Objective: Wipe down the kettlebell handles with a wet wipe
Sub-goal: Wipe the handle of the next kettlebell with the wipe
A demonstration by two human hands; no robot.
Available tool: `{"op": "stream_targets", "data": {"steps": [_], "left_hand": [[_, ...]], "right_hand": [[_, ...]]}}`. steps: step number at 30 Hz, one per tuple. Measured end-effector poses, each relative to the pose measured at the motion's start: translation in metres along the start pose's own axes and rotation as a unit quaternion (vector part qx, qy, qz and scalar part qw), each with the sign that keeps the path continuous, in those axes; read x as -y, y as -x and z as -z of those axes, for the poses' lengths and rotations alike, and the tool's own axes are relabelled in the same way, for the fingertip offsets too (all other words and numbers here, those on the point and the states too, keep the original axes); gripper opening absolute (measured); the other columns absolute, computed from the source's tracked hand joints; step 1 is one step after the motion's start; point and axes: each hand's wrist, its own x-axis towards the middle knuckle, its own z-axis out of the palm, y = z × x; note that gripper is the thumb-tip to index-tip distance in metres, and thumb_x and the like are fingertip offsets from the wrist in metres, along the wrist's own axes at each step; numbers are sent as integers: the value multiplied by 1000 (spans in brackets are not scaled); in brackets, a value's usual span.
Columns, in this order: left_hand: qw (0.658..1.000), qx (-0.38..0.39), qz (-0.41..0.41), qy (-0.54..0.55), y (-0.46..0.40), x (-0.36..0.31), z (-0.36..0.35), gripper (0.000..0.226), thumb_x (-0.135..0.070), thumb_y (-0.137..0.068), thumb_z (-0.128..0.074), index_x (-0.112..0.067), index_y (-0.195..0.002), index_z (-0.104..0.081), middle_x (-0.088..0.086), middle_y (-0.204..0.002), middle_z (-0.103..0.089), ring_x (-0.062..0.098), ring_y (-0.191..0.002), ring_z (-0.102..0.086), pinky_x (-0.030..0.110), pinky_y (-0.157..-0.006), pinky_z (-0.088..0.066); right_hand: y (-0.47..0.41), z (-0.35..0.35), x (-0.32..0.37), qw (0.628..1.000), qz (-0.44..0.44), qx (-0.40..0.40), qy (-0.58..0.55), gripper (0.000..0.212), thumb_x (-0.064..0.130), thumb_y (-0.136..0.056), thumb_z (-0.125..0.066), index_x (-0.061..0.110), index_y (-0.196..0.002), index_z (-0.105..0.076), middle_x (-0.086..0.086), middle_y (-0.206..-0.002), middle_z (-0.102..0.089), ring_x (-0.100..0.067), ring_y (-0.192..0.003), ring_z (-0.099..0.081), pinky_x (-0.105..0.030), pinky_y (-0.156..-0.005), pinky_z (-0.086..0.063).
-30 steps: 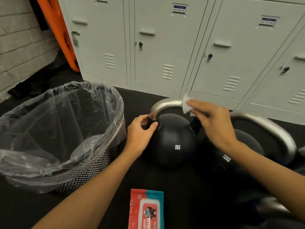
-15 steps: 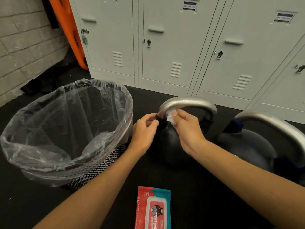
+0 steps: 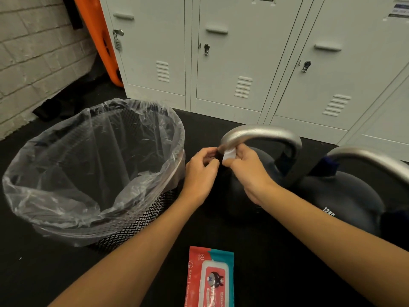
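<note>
Kettlebell handle (image 3: pixel 261 134), a silver arch, meets both hands at its left foot, where the metal joins the black ball. The right hand (image 3: pixel 245 165) pinches a folded white wet wipe (image 3: pixel 230 155) against that lower left part of the handle, fingers curled round it. The left hand (image 3: pixel 200 173) sits just left of the wipe, its fingers curled and its fingertips at the dark base of the handle; whether they grip it or only touch it I cannot tell. This kettlebell (image 3: pixel 254 196) stands on the black floor (image 3: pixel 44 273), with a second kettlebell (image 3: pixel 345 202) just to its right. Left of the kettlebell stands a mesh bin (image 3: pixel 137 224) lined with clear plastic. A red pack of wipes (image 3: pixel 210 278) lies nearer the person than the kettlebell, white lockers (image 3: pixel 243 63) beyond.
</note>
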Motion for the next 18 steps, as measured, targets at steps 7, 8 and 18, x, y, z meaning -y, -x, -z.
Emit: {"op": "stream_targets", "data": {"steps": [7, 8, 18], "left_hand": [[1000, -3, 10, 3, 0, 0, -1, 38, -3, -87, -50, -20, -119, -61, -7, -108, -66, 2, -102, -60, 22, -89, -49], [1000, -3, 11, 4, 0, 1, -1, 38, -2, -87, -50, -20, -118, -62, -7, -107, -66, 3, -102, -61, 23, -89, -50], [999, 12, 7, 36, 1, -2, 1, 43, 2, -86, -42, -19, -117, -63, -7, -107, -67, 2, -104, -61, 22, -92, -49]], "right_hand": [[4, -8, -21, 999, 9, 17, 36, 68, 5, -86, -59, 36, -144, -39, 8, -126, -61, -9, -115, -58, -34, -100, -49], [9, -12, -25, 999, 8, 20, 26, 77, 6, -85, -61, 37, -149, -31, 7, -132, -58, -11, -118, -56, -36, -101, -49], [-19, -3, -5, 999, 3, 36, 31, 62, 24, -69, -75, 25, -128, -57, 7, -127, -63, -12, -121, -57, -43, -107, -44]]}}
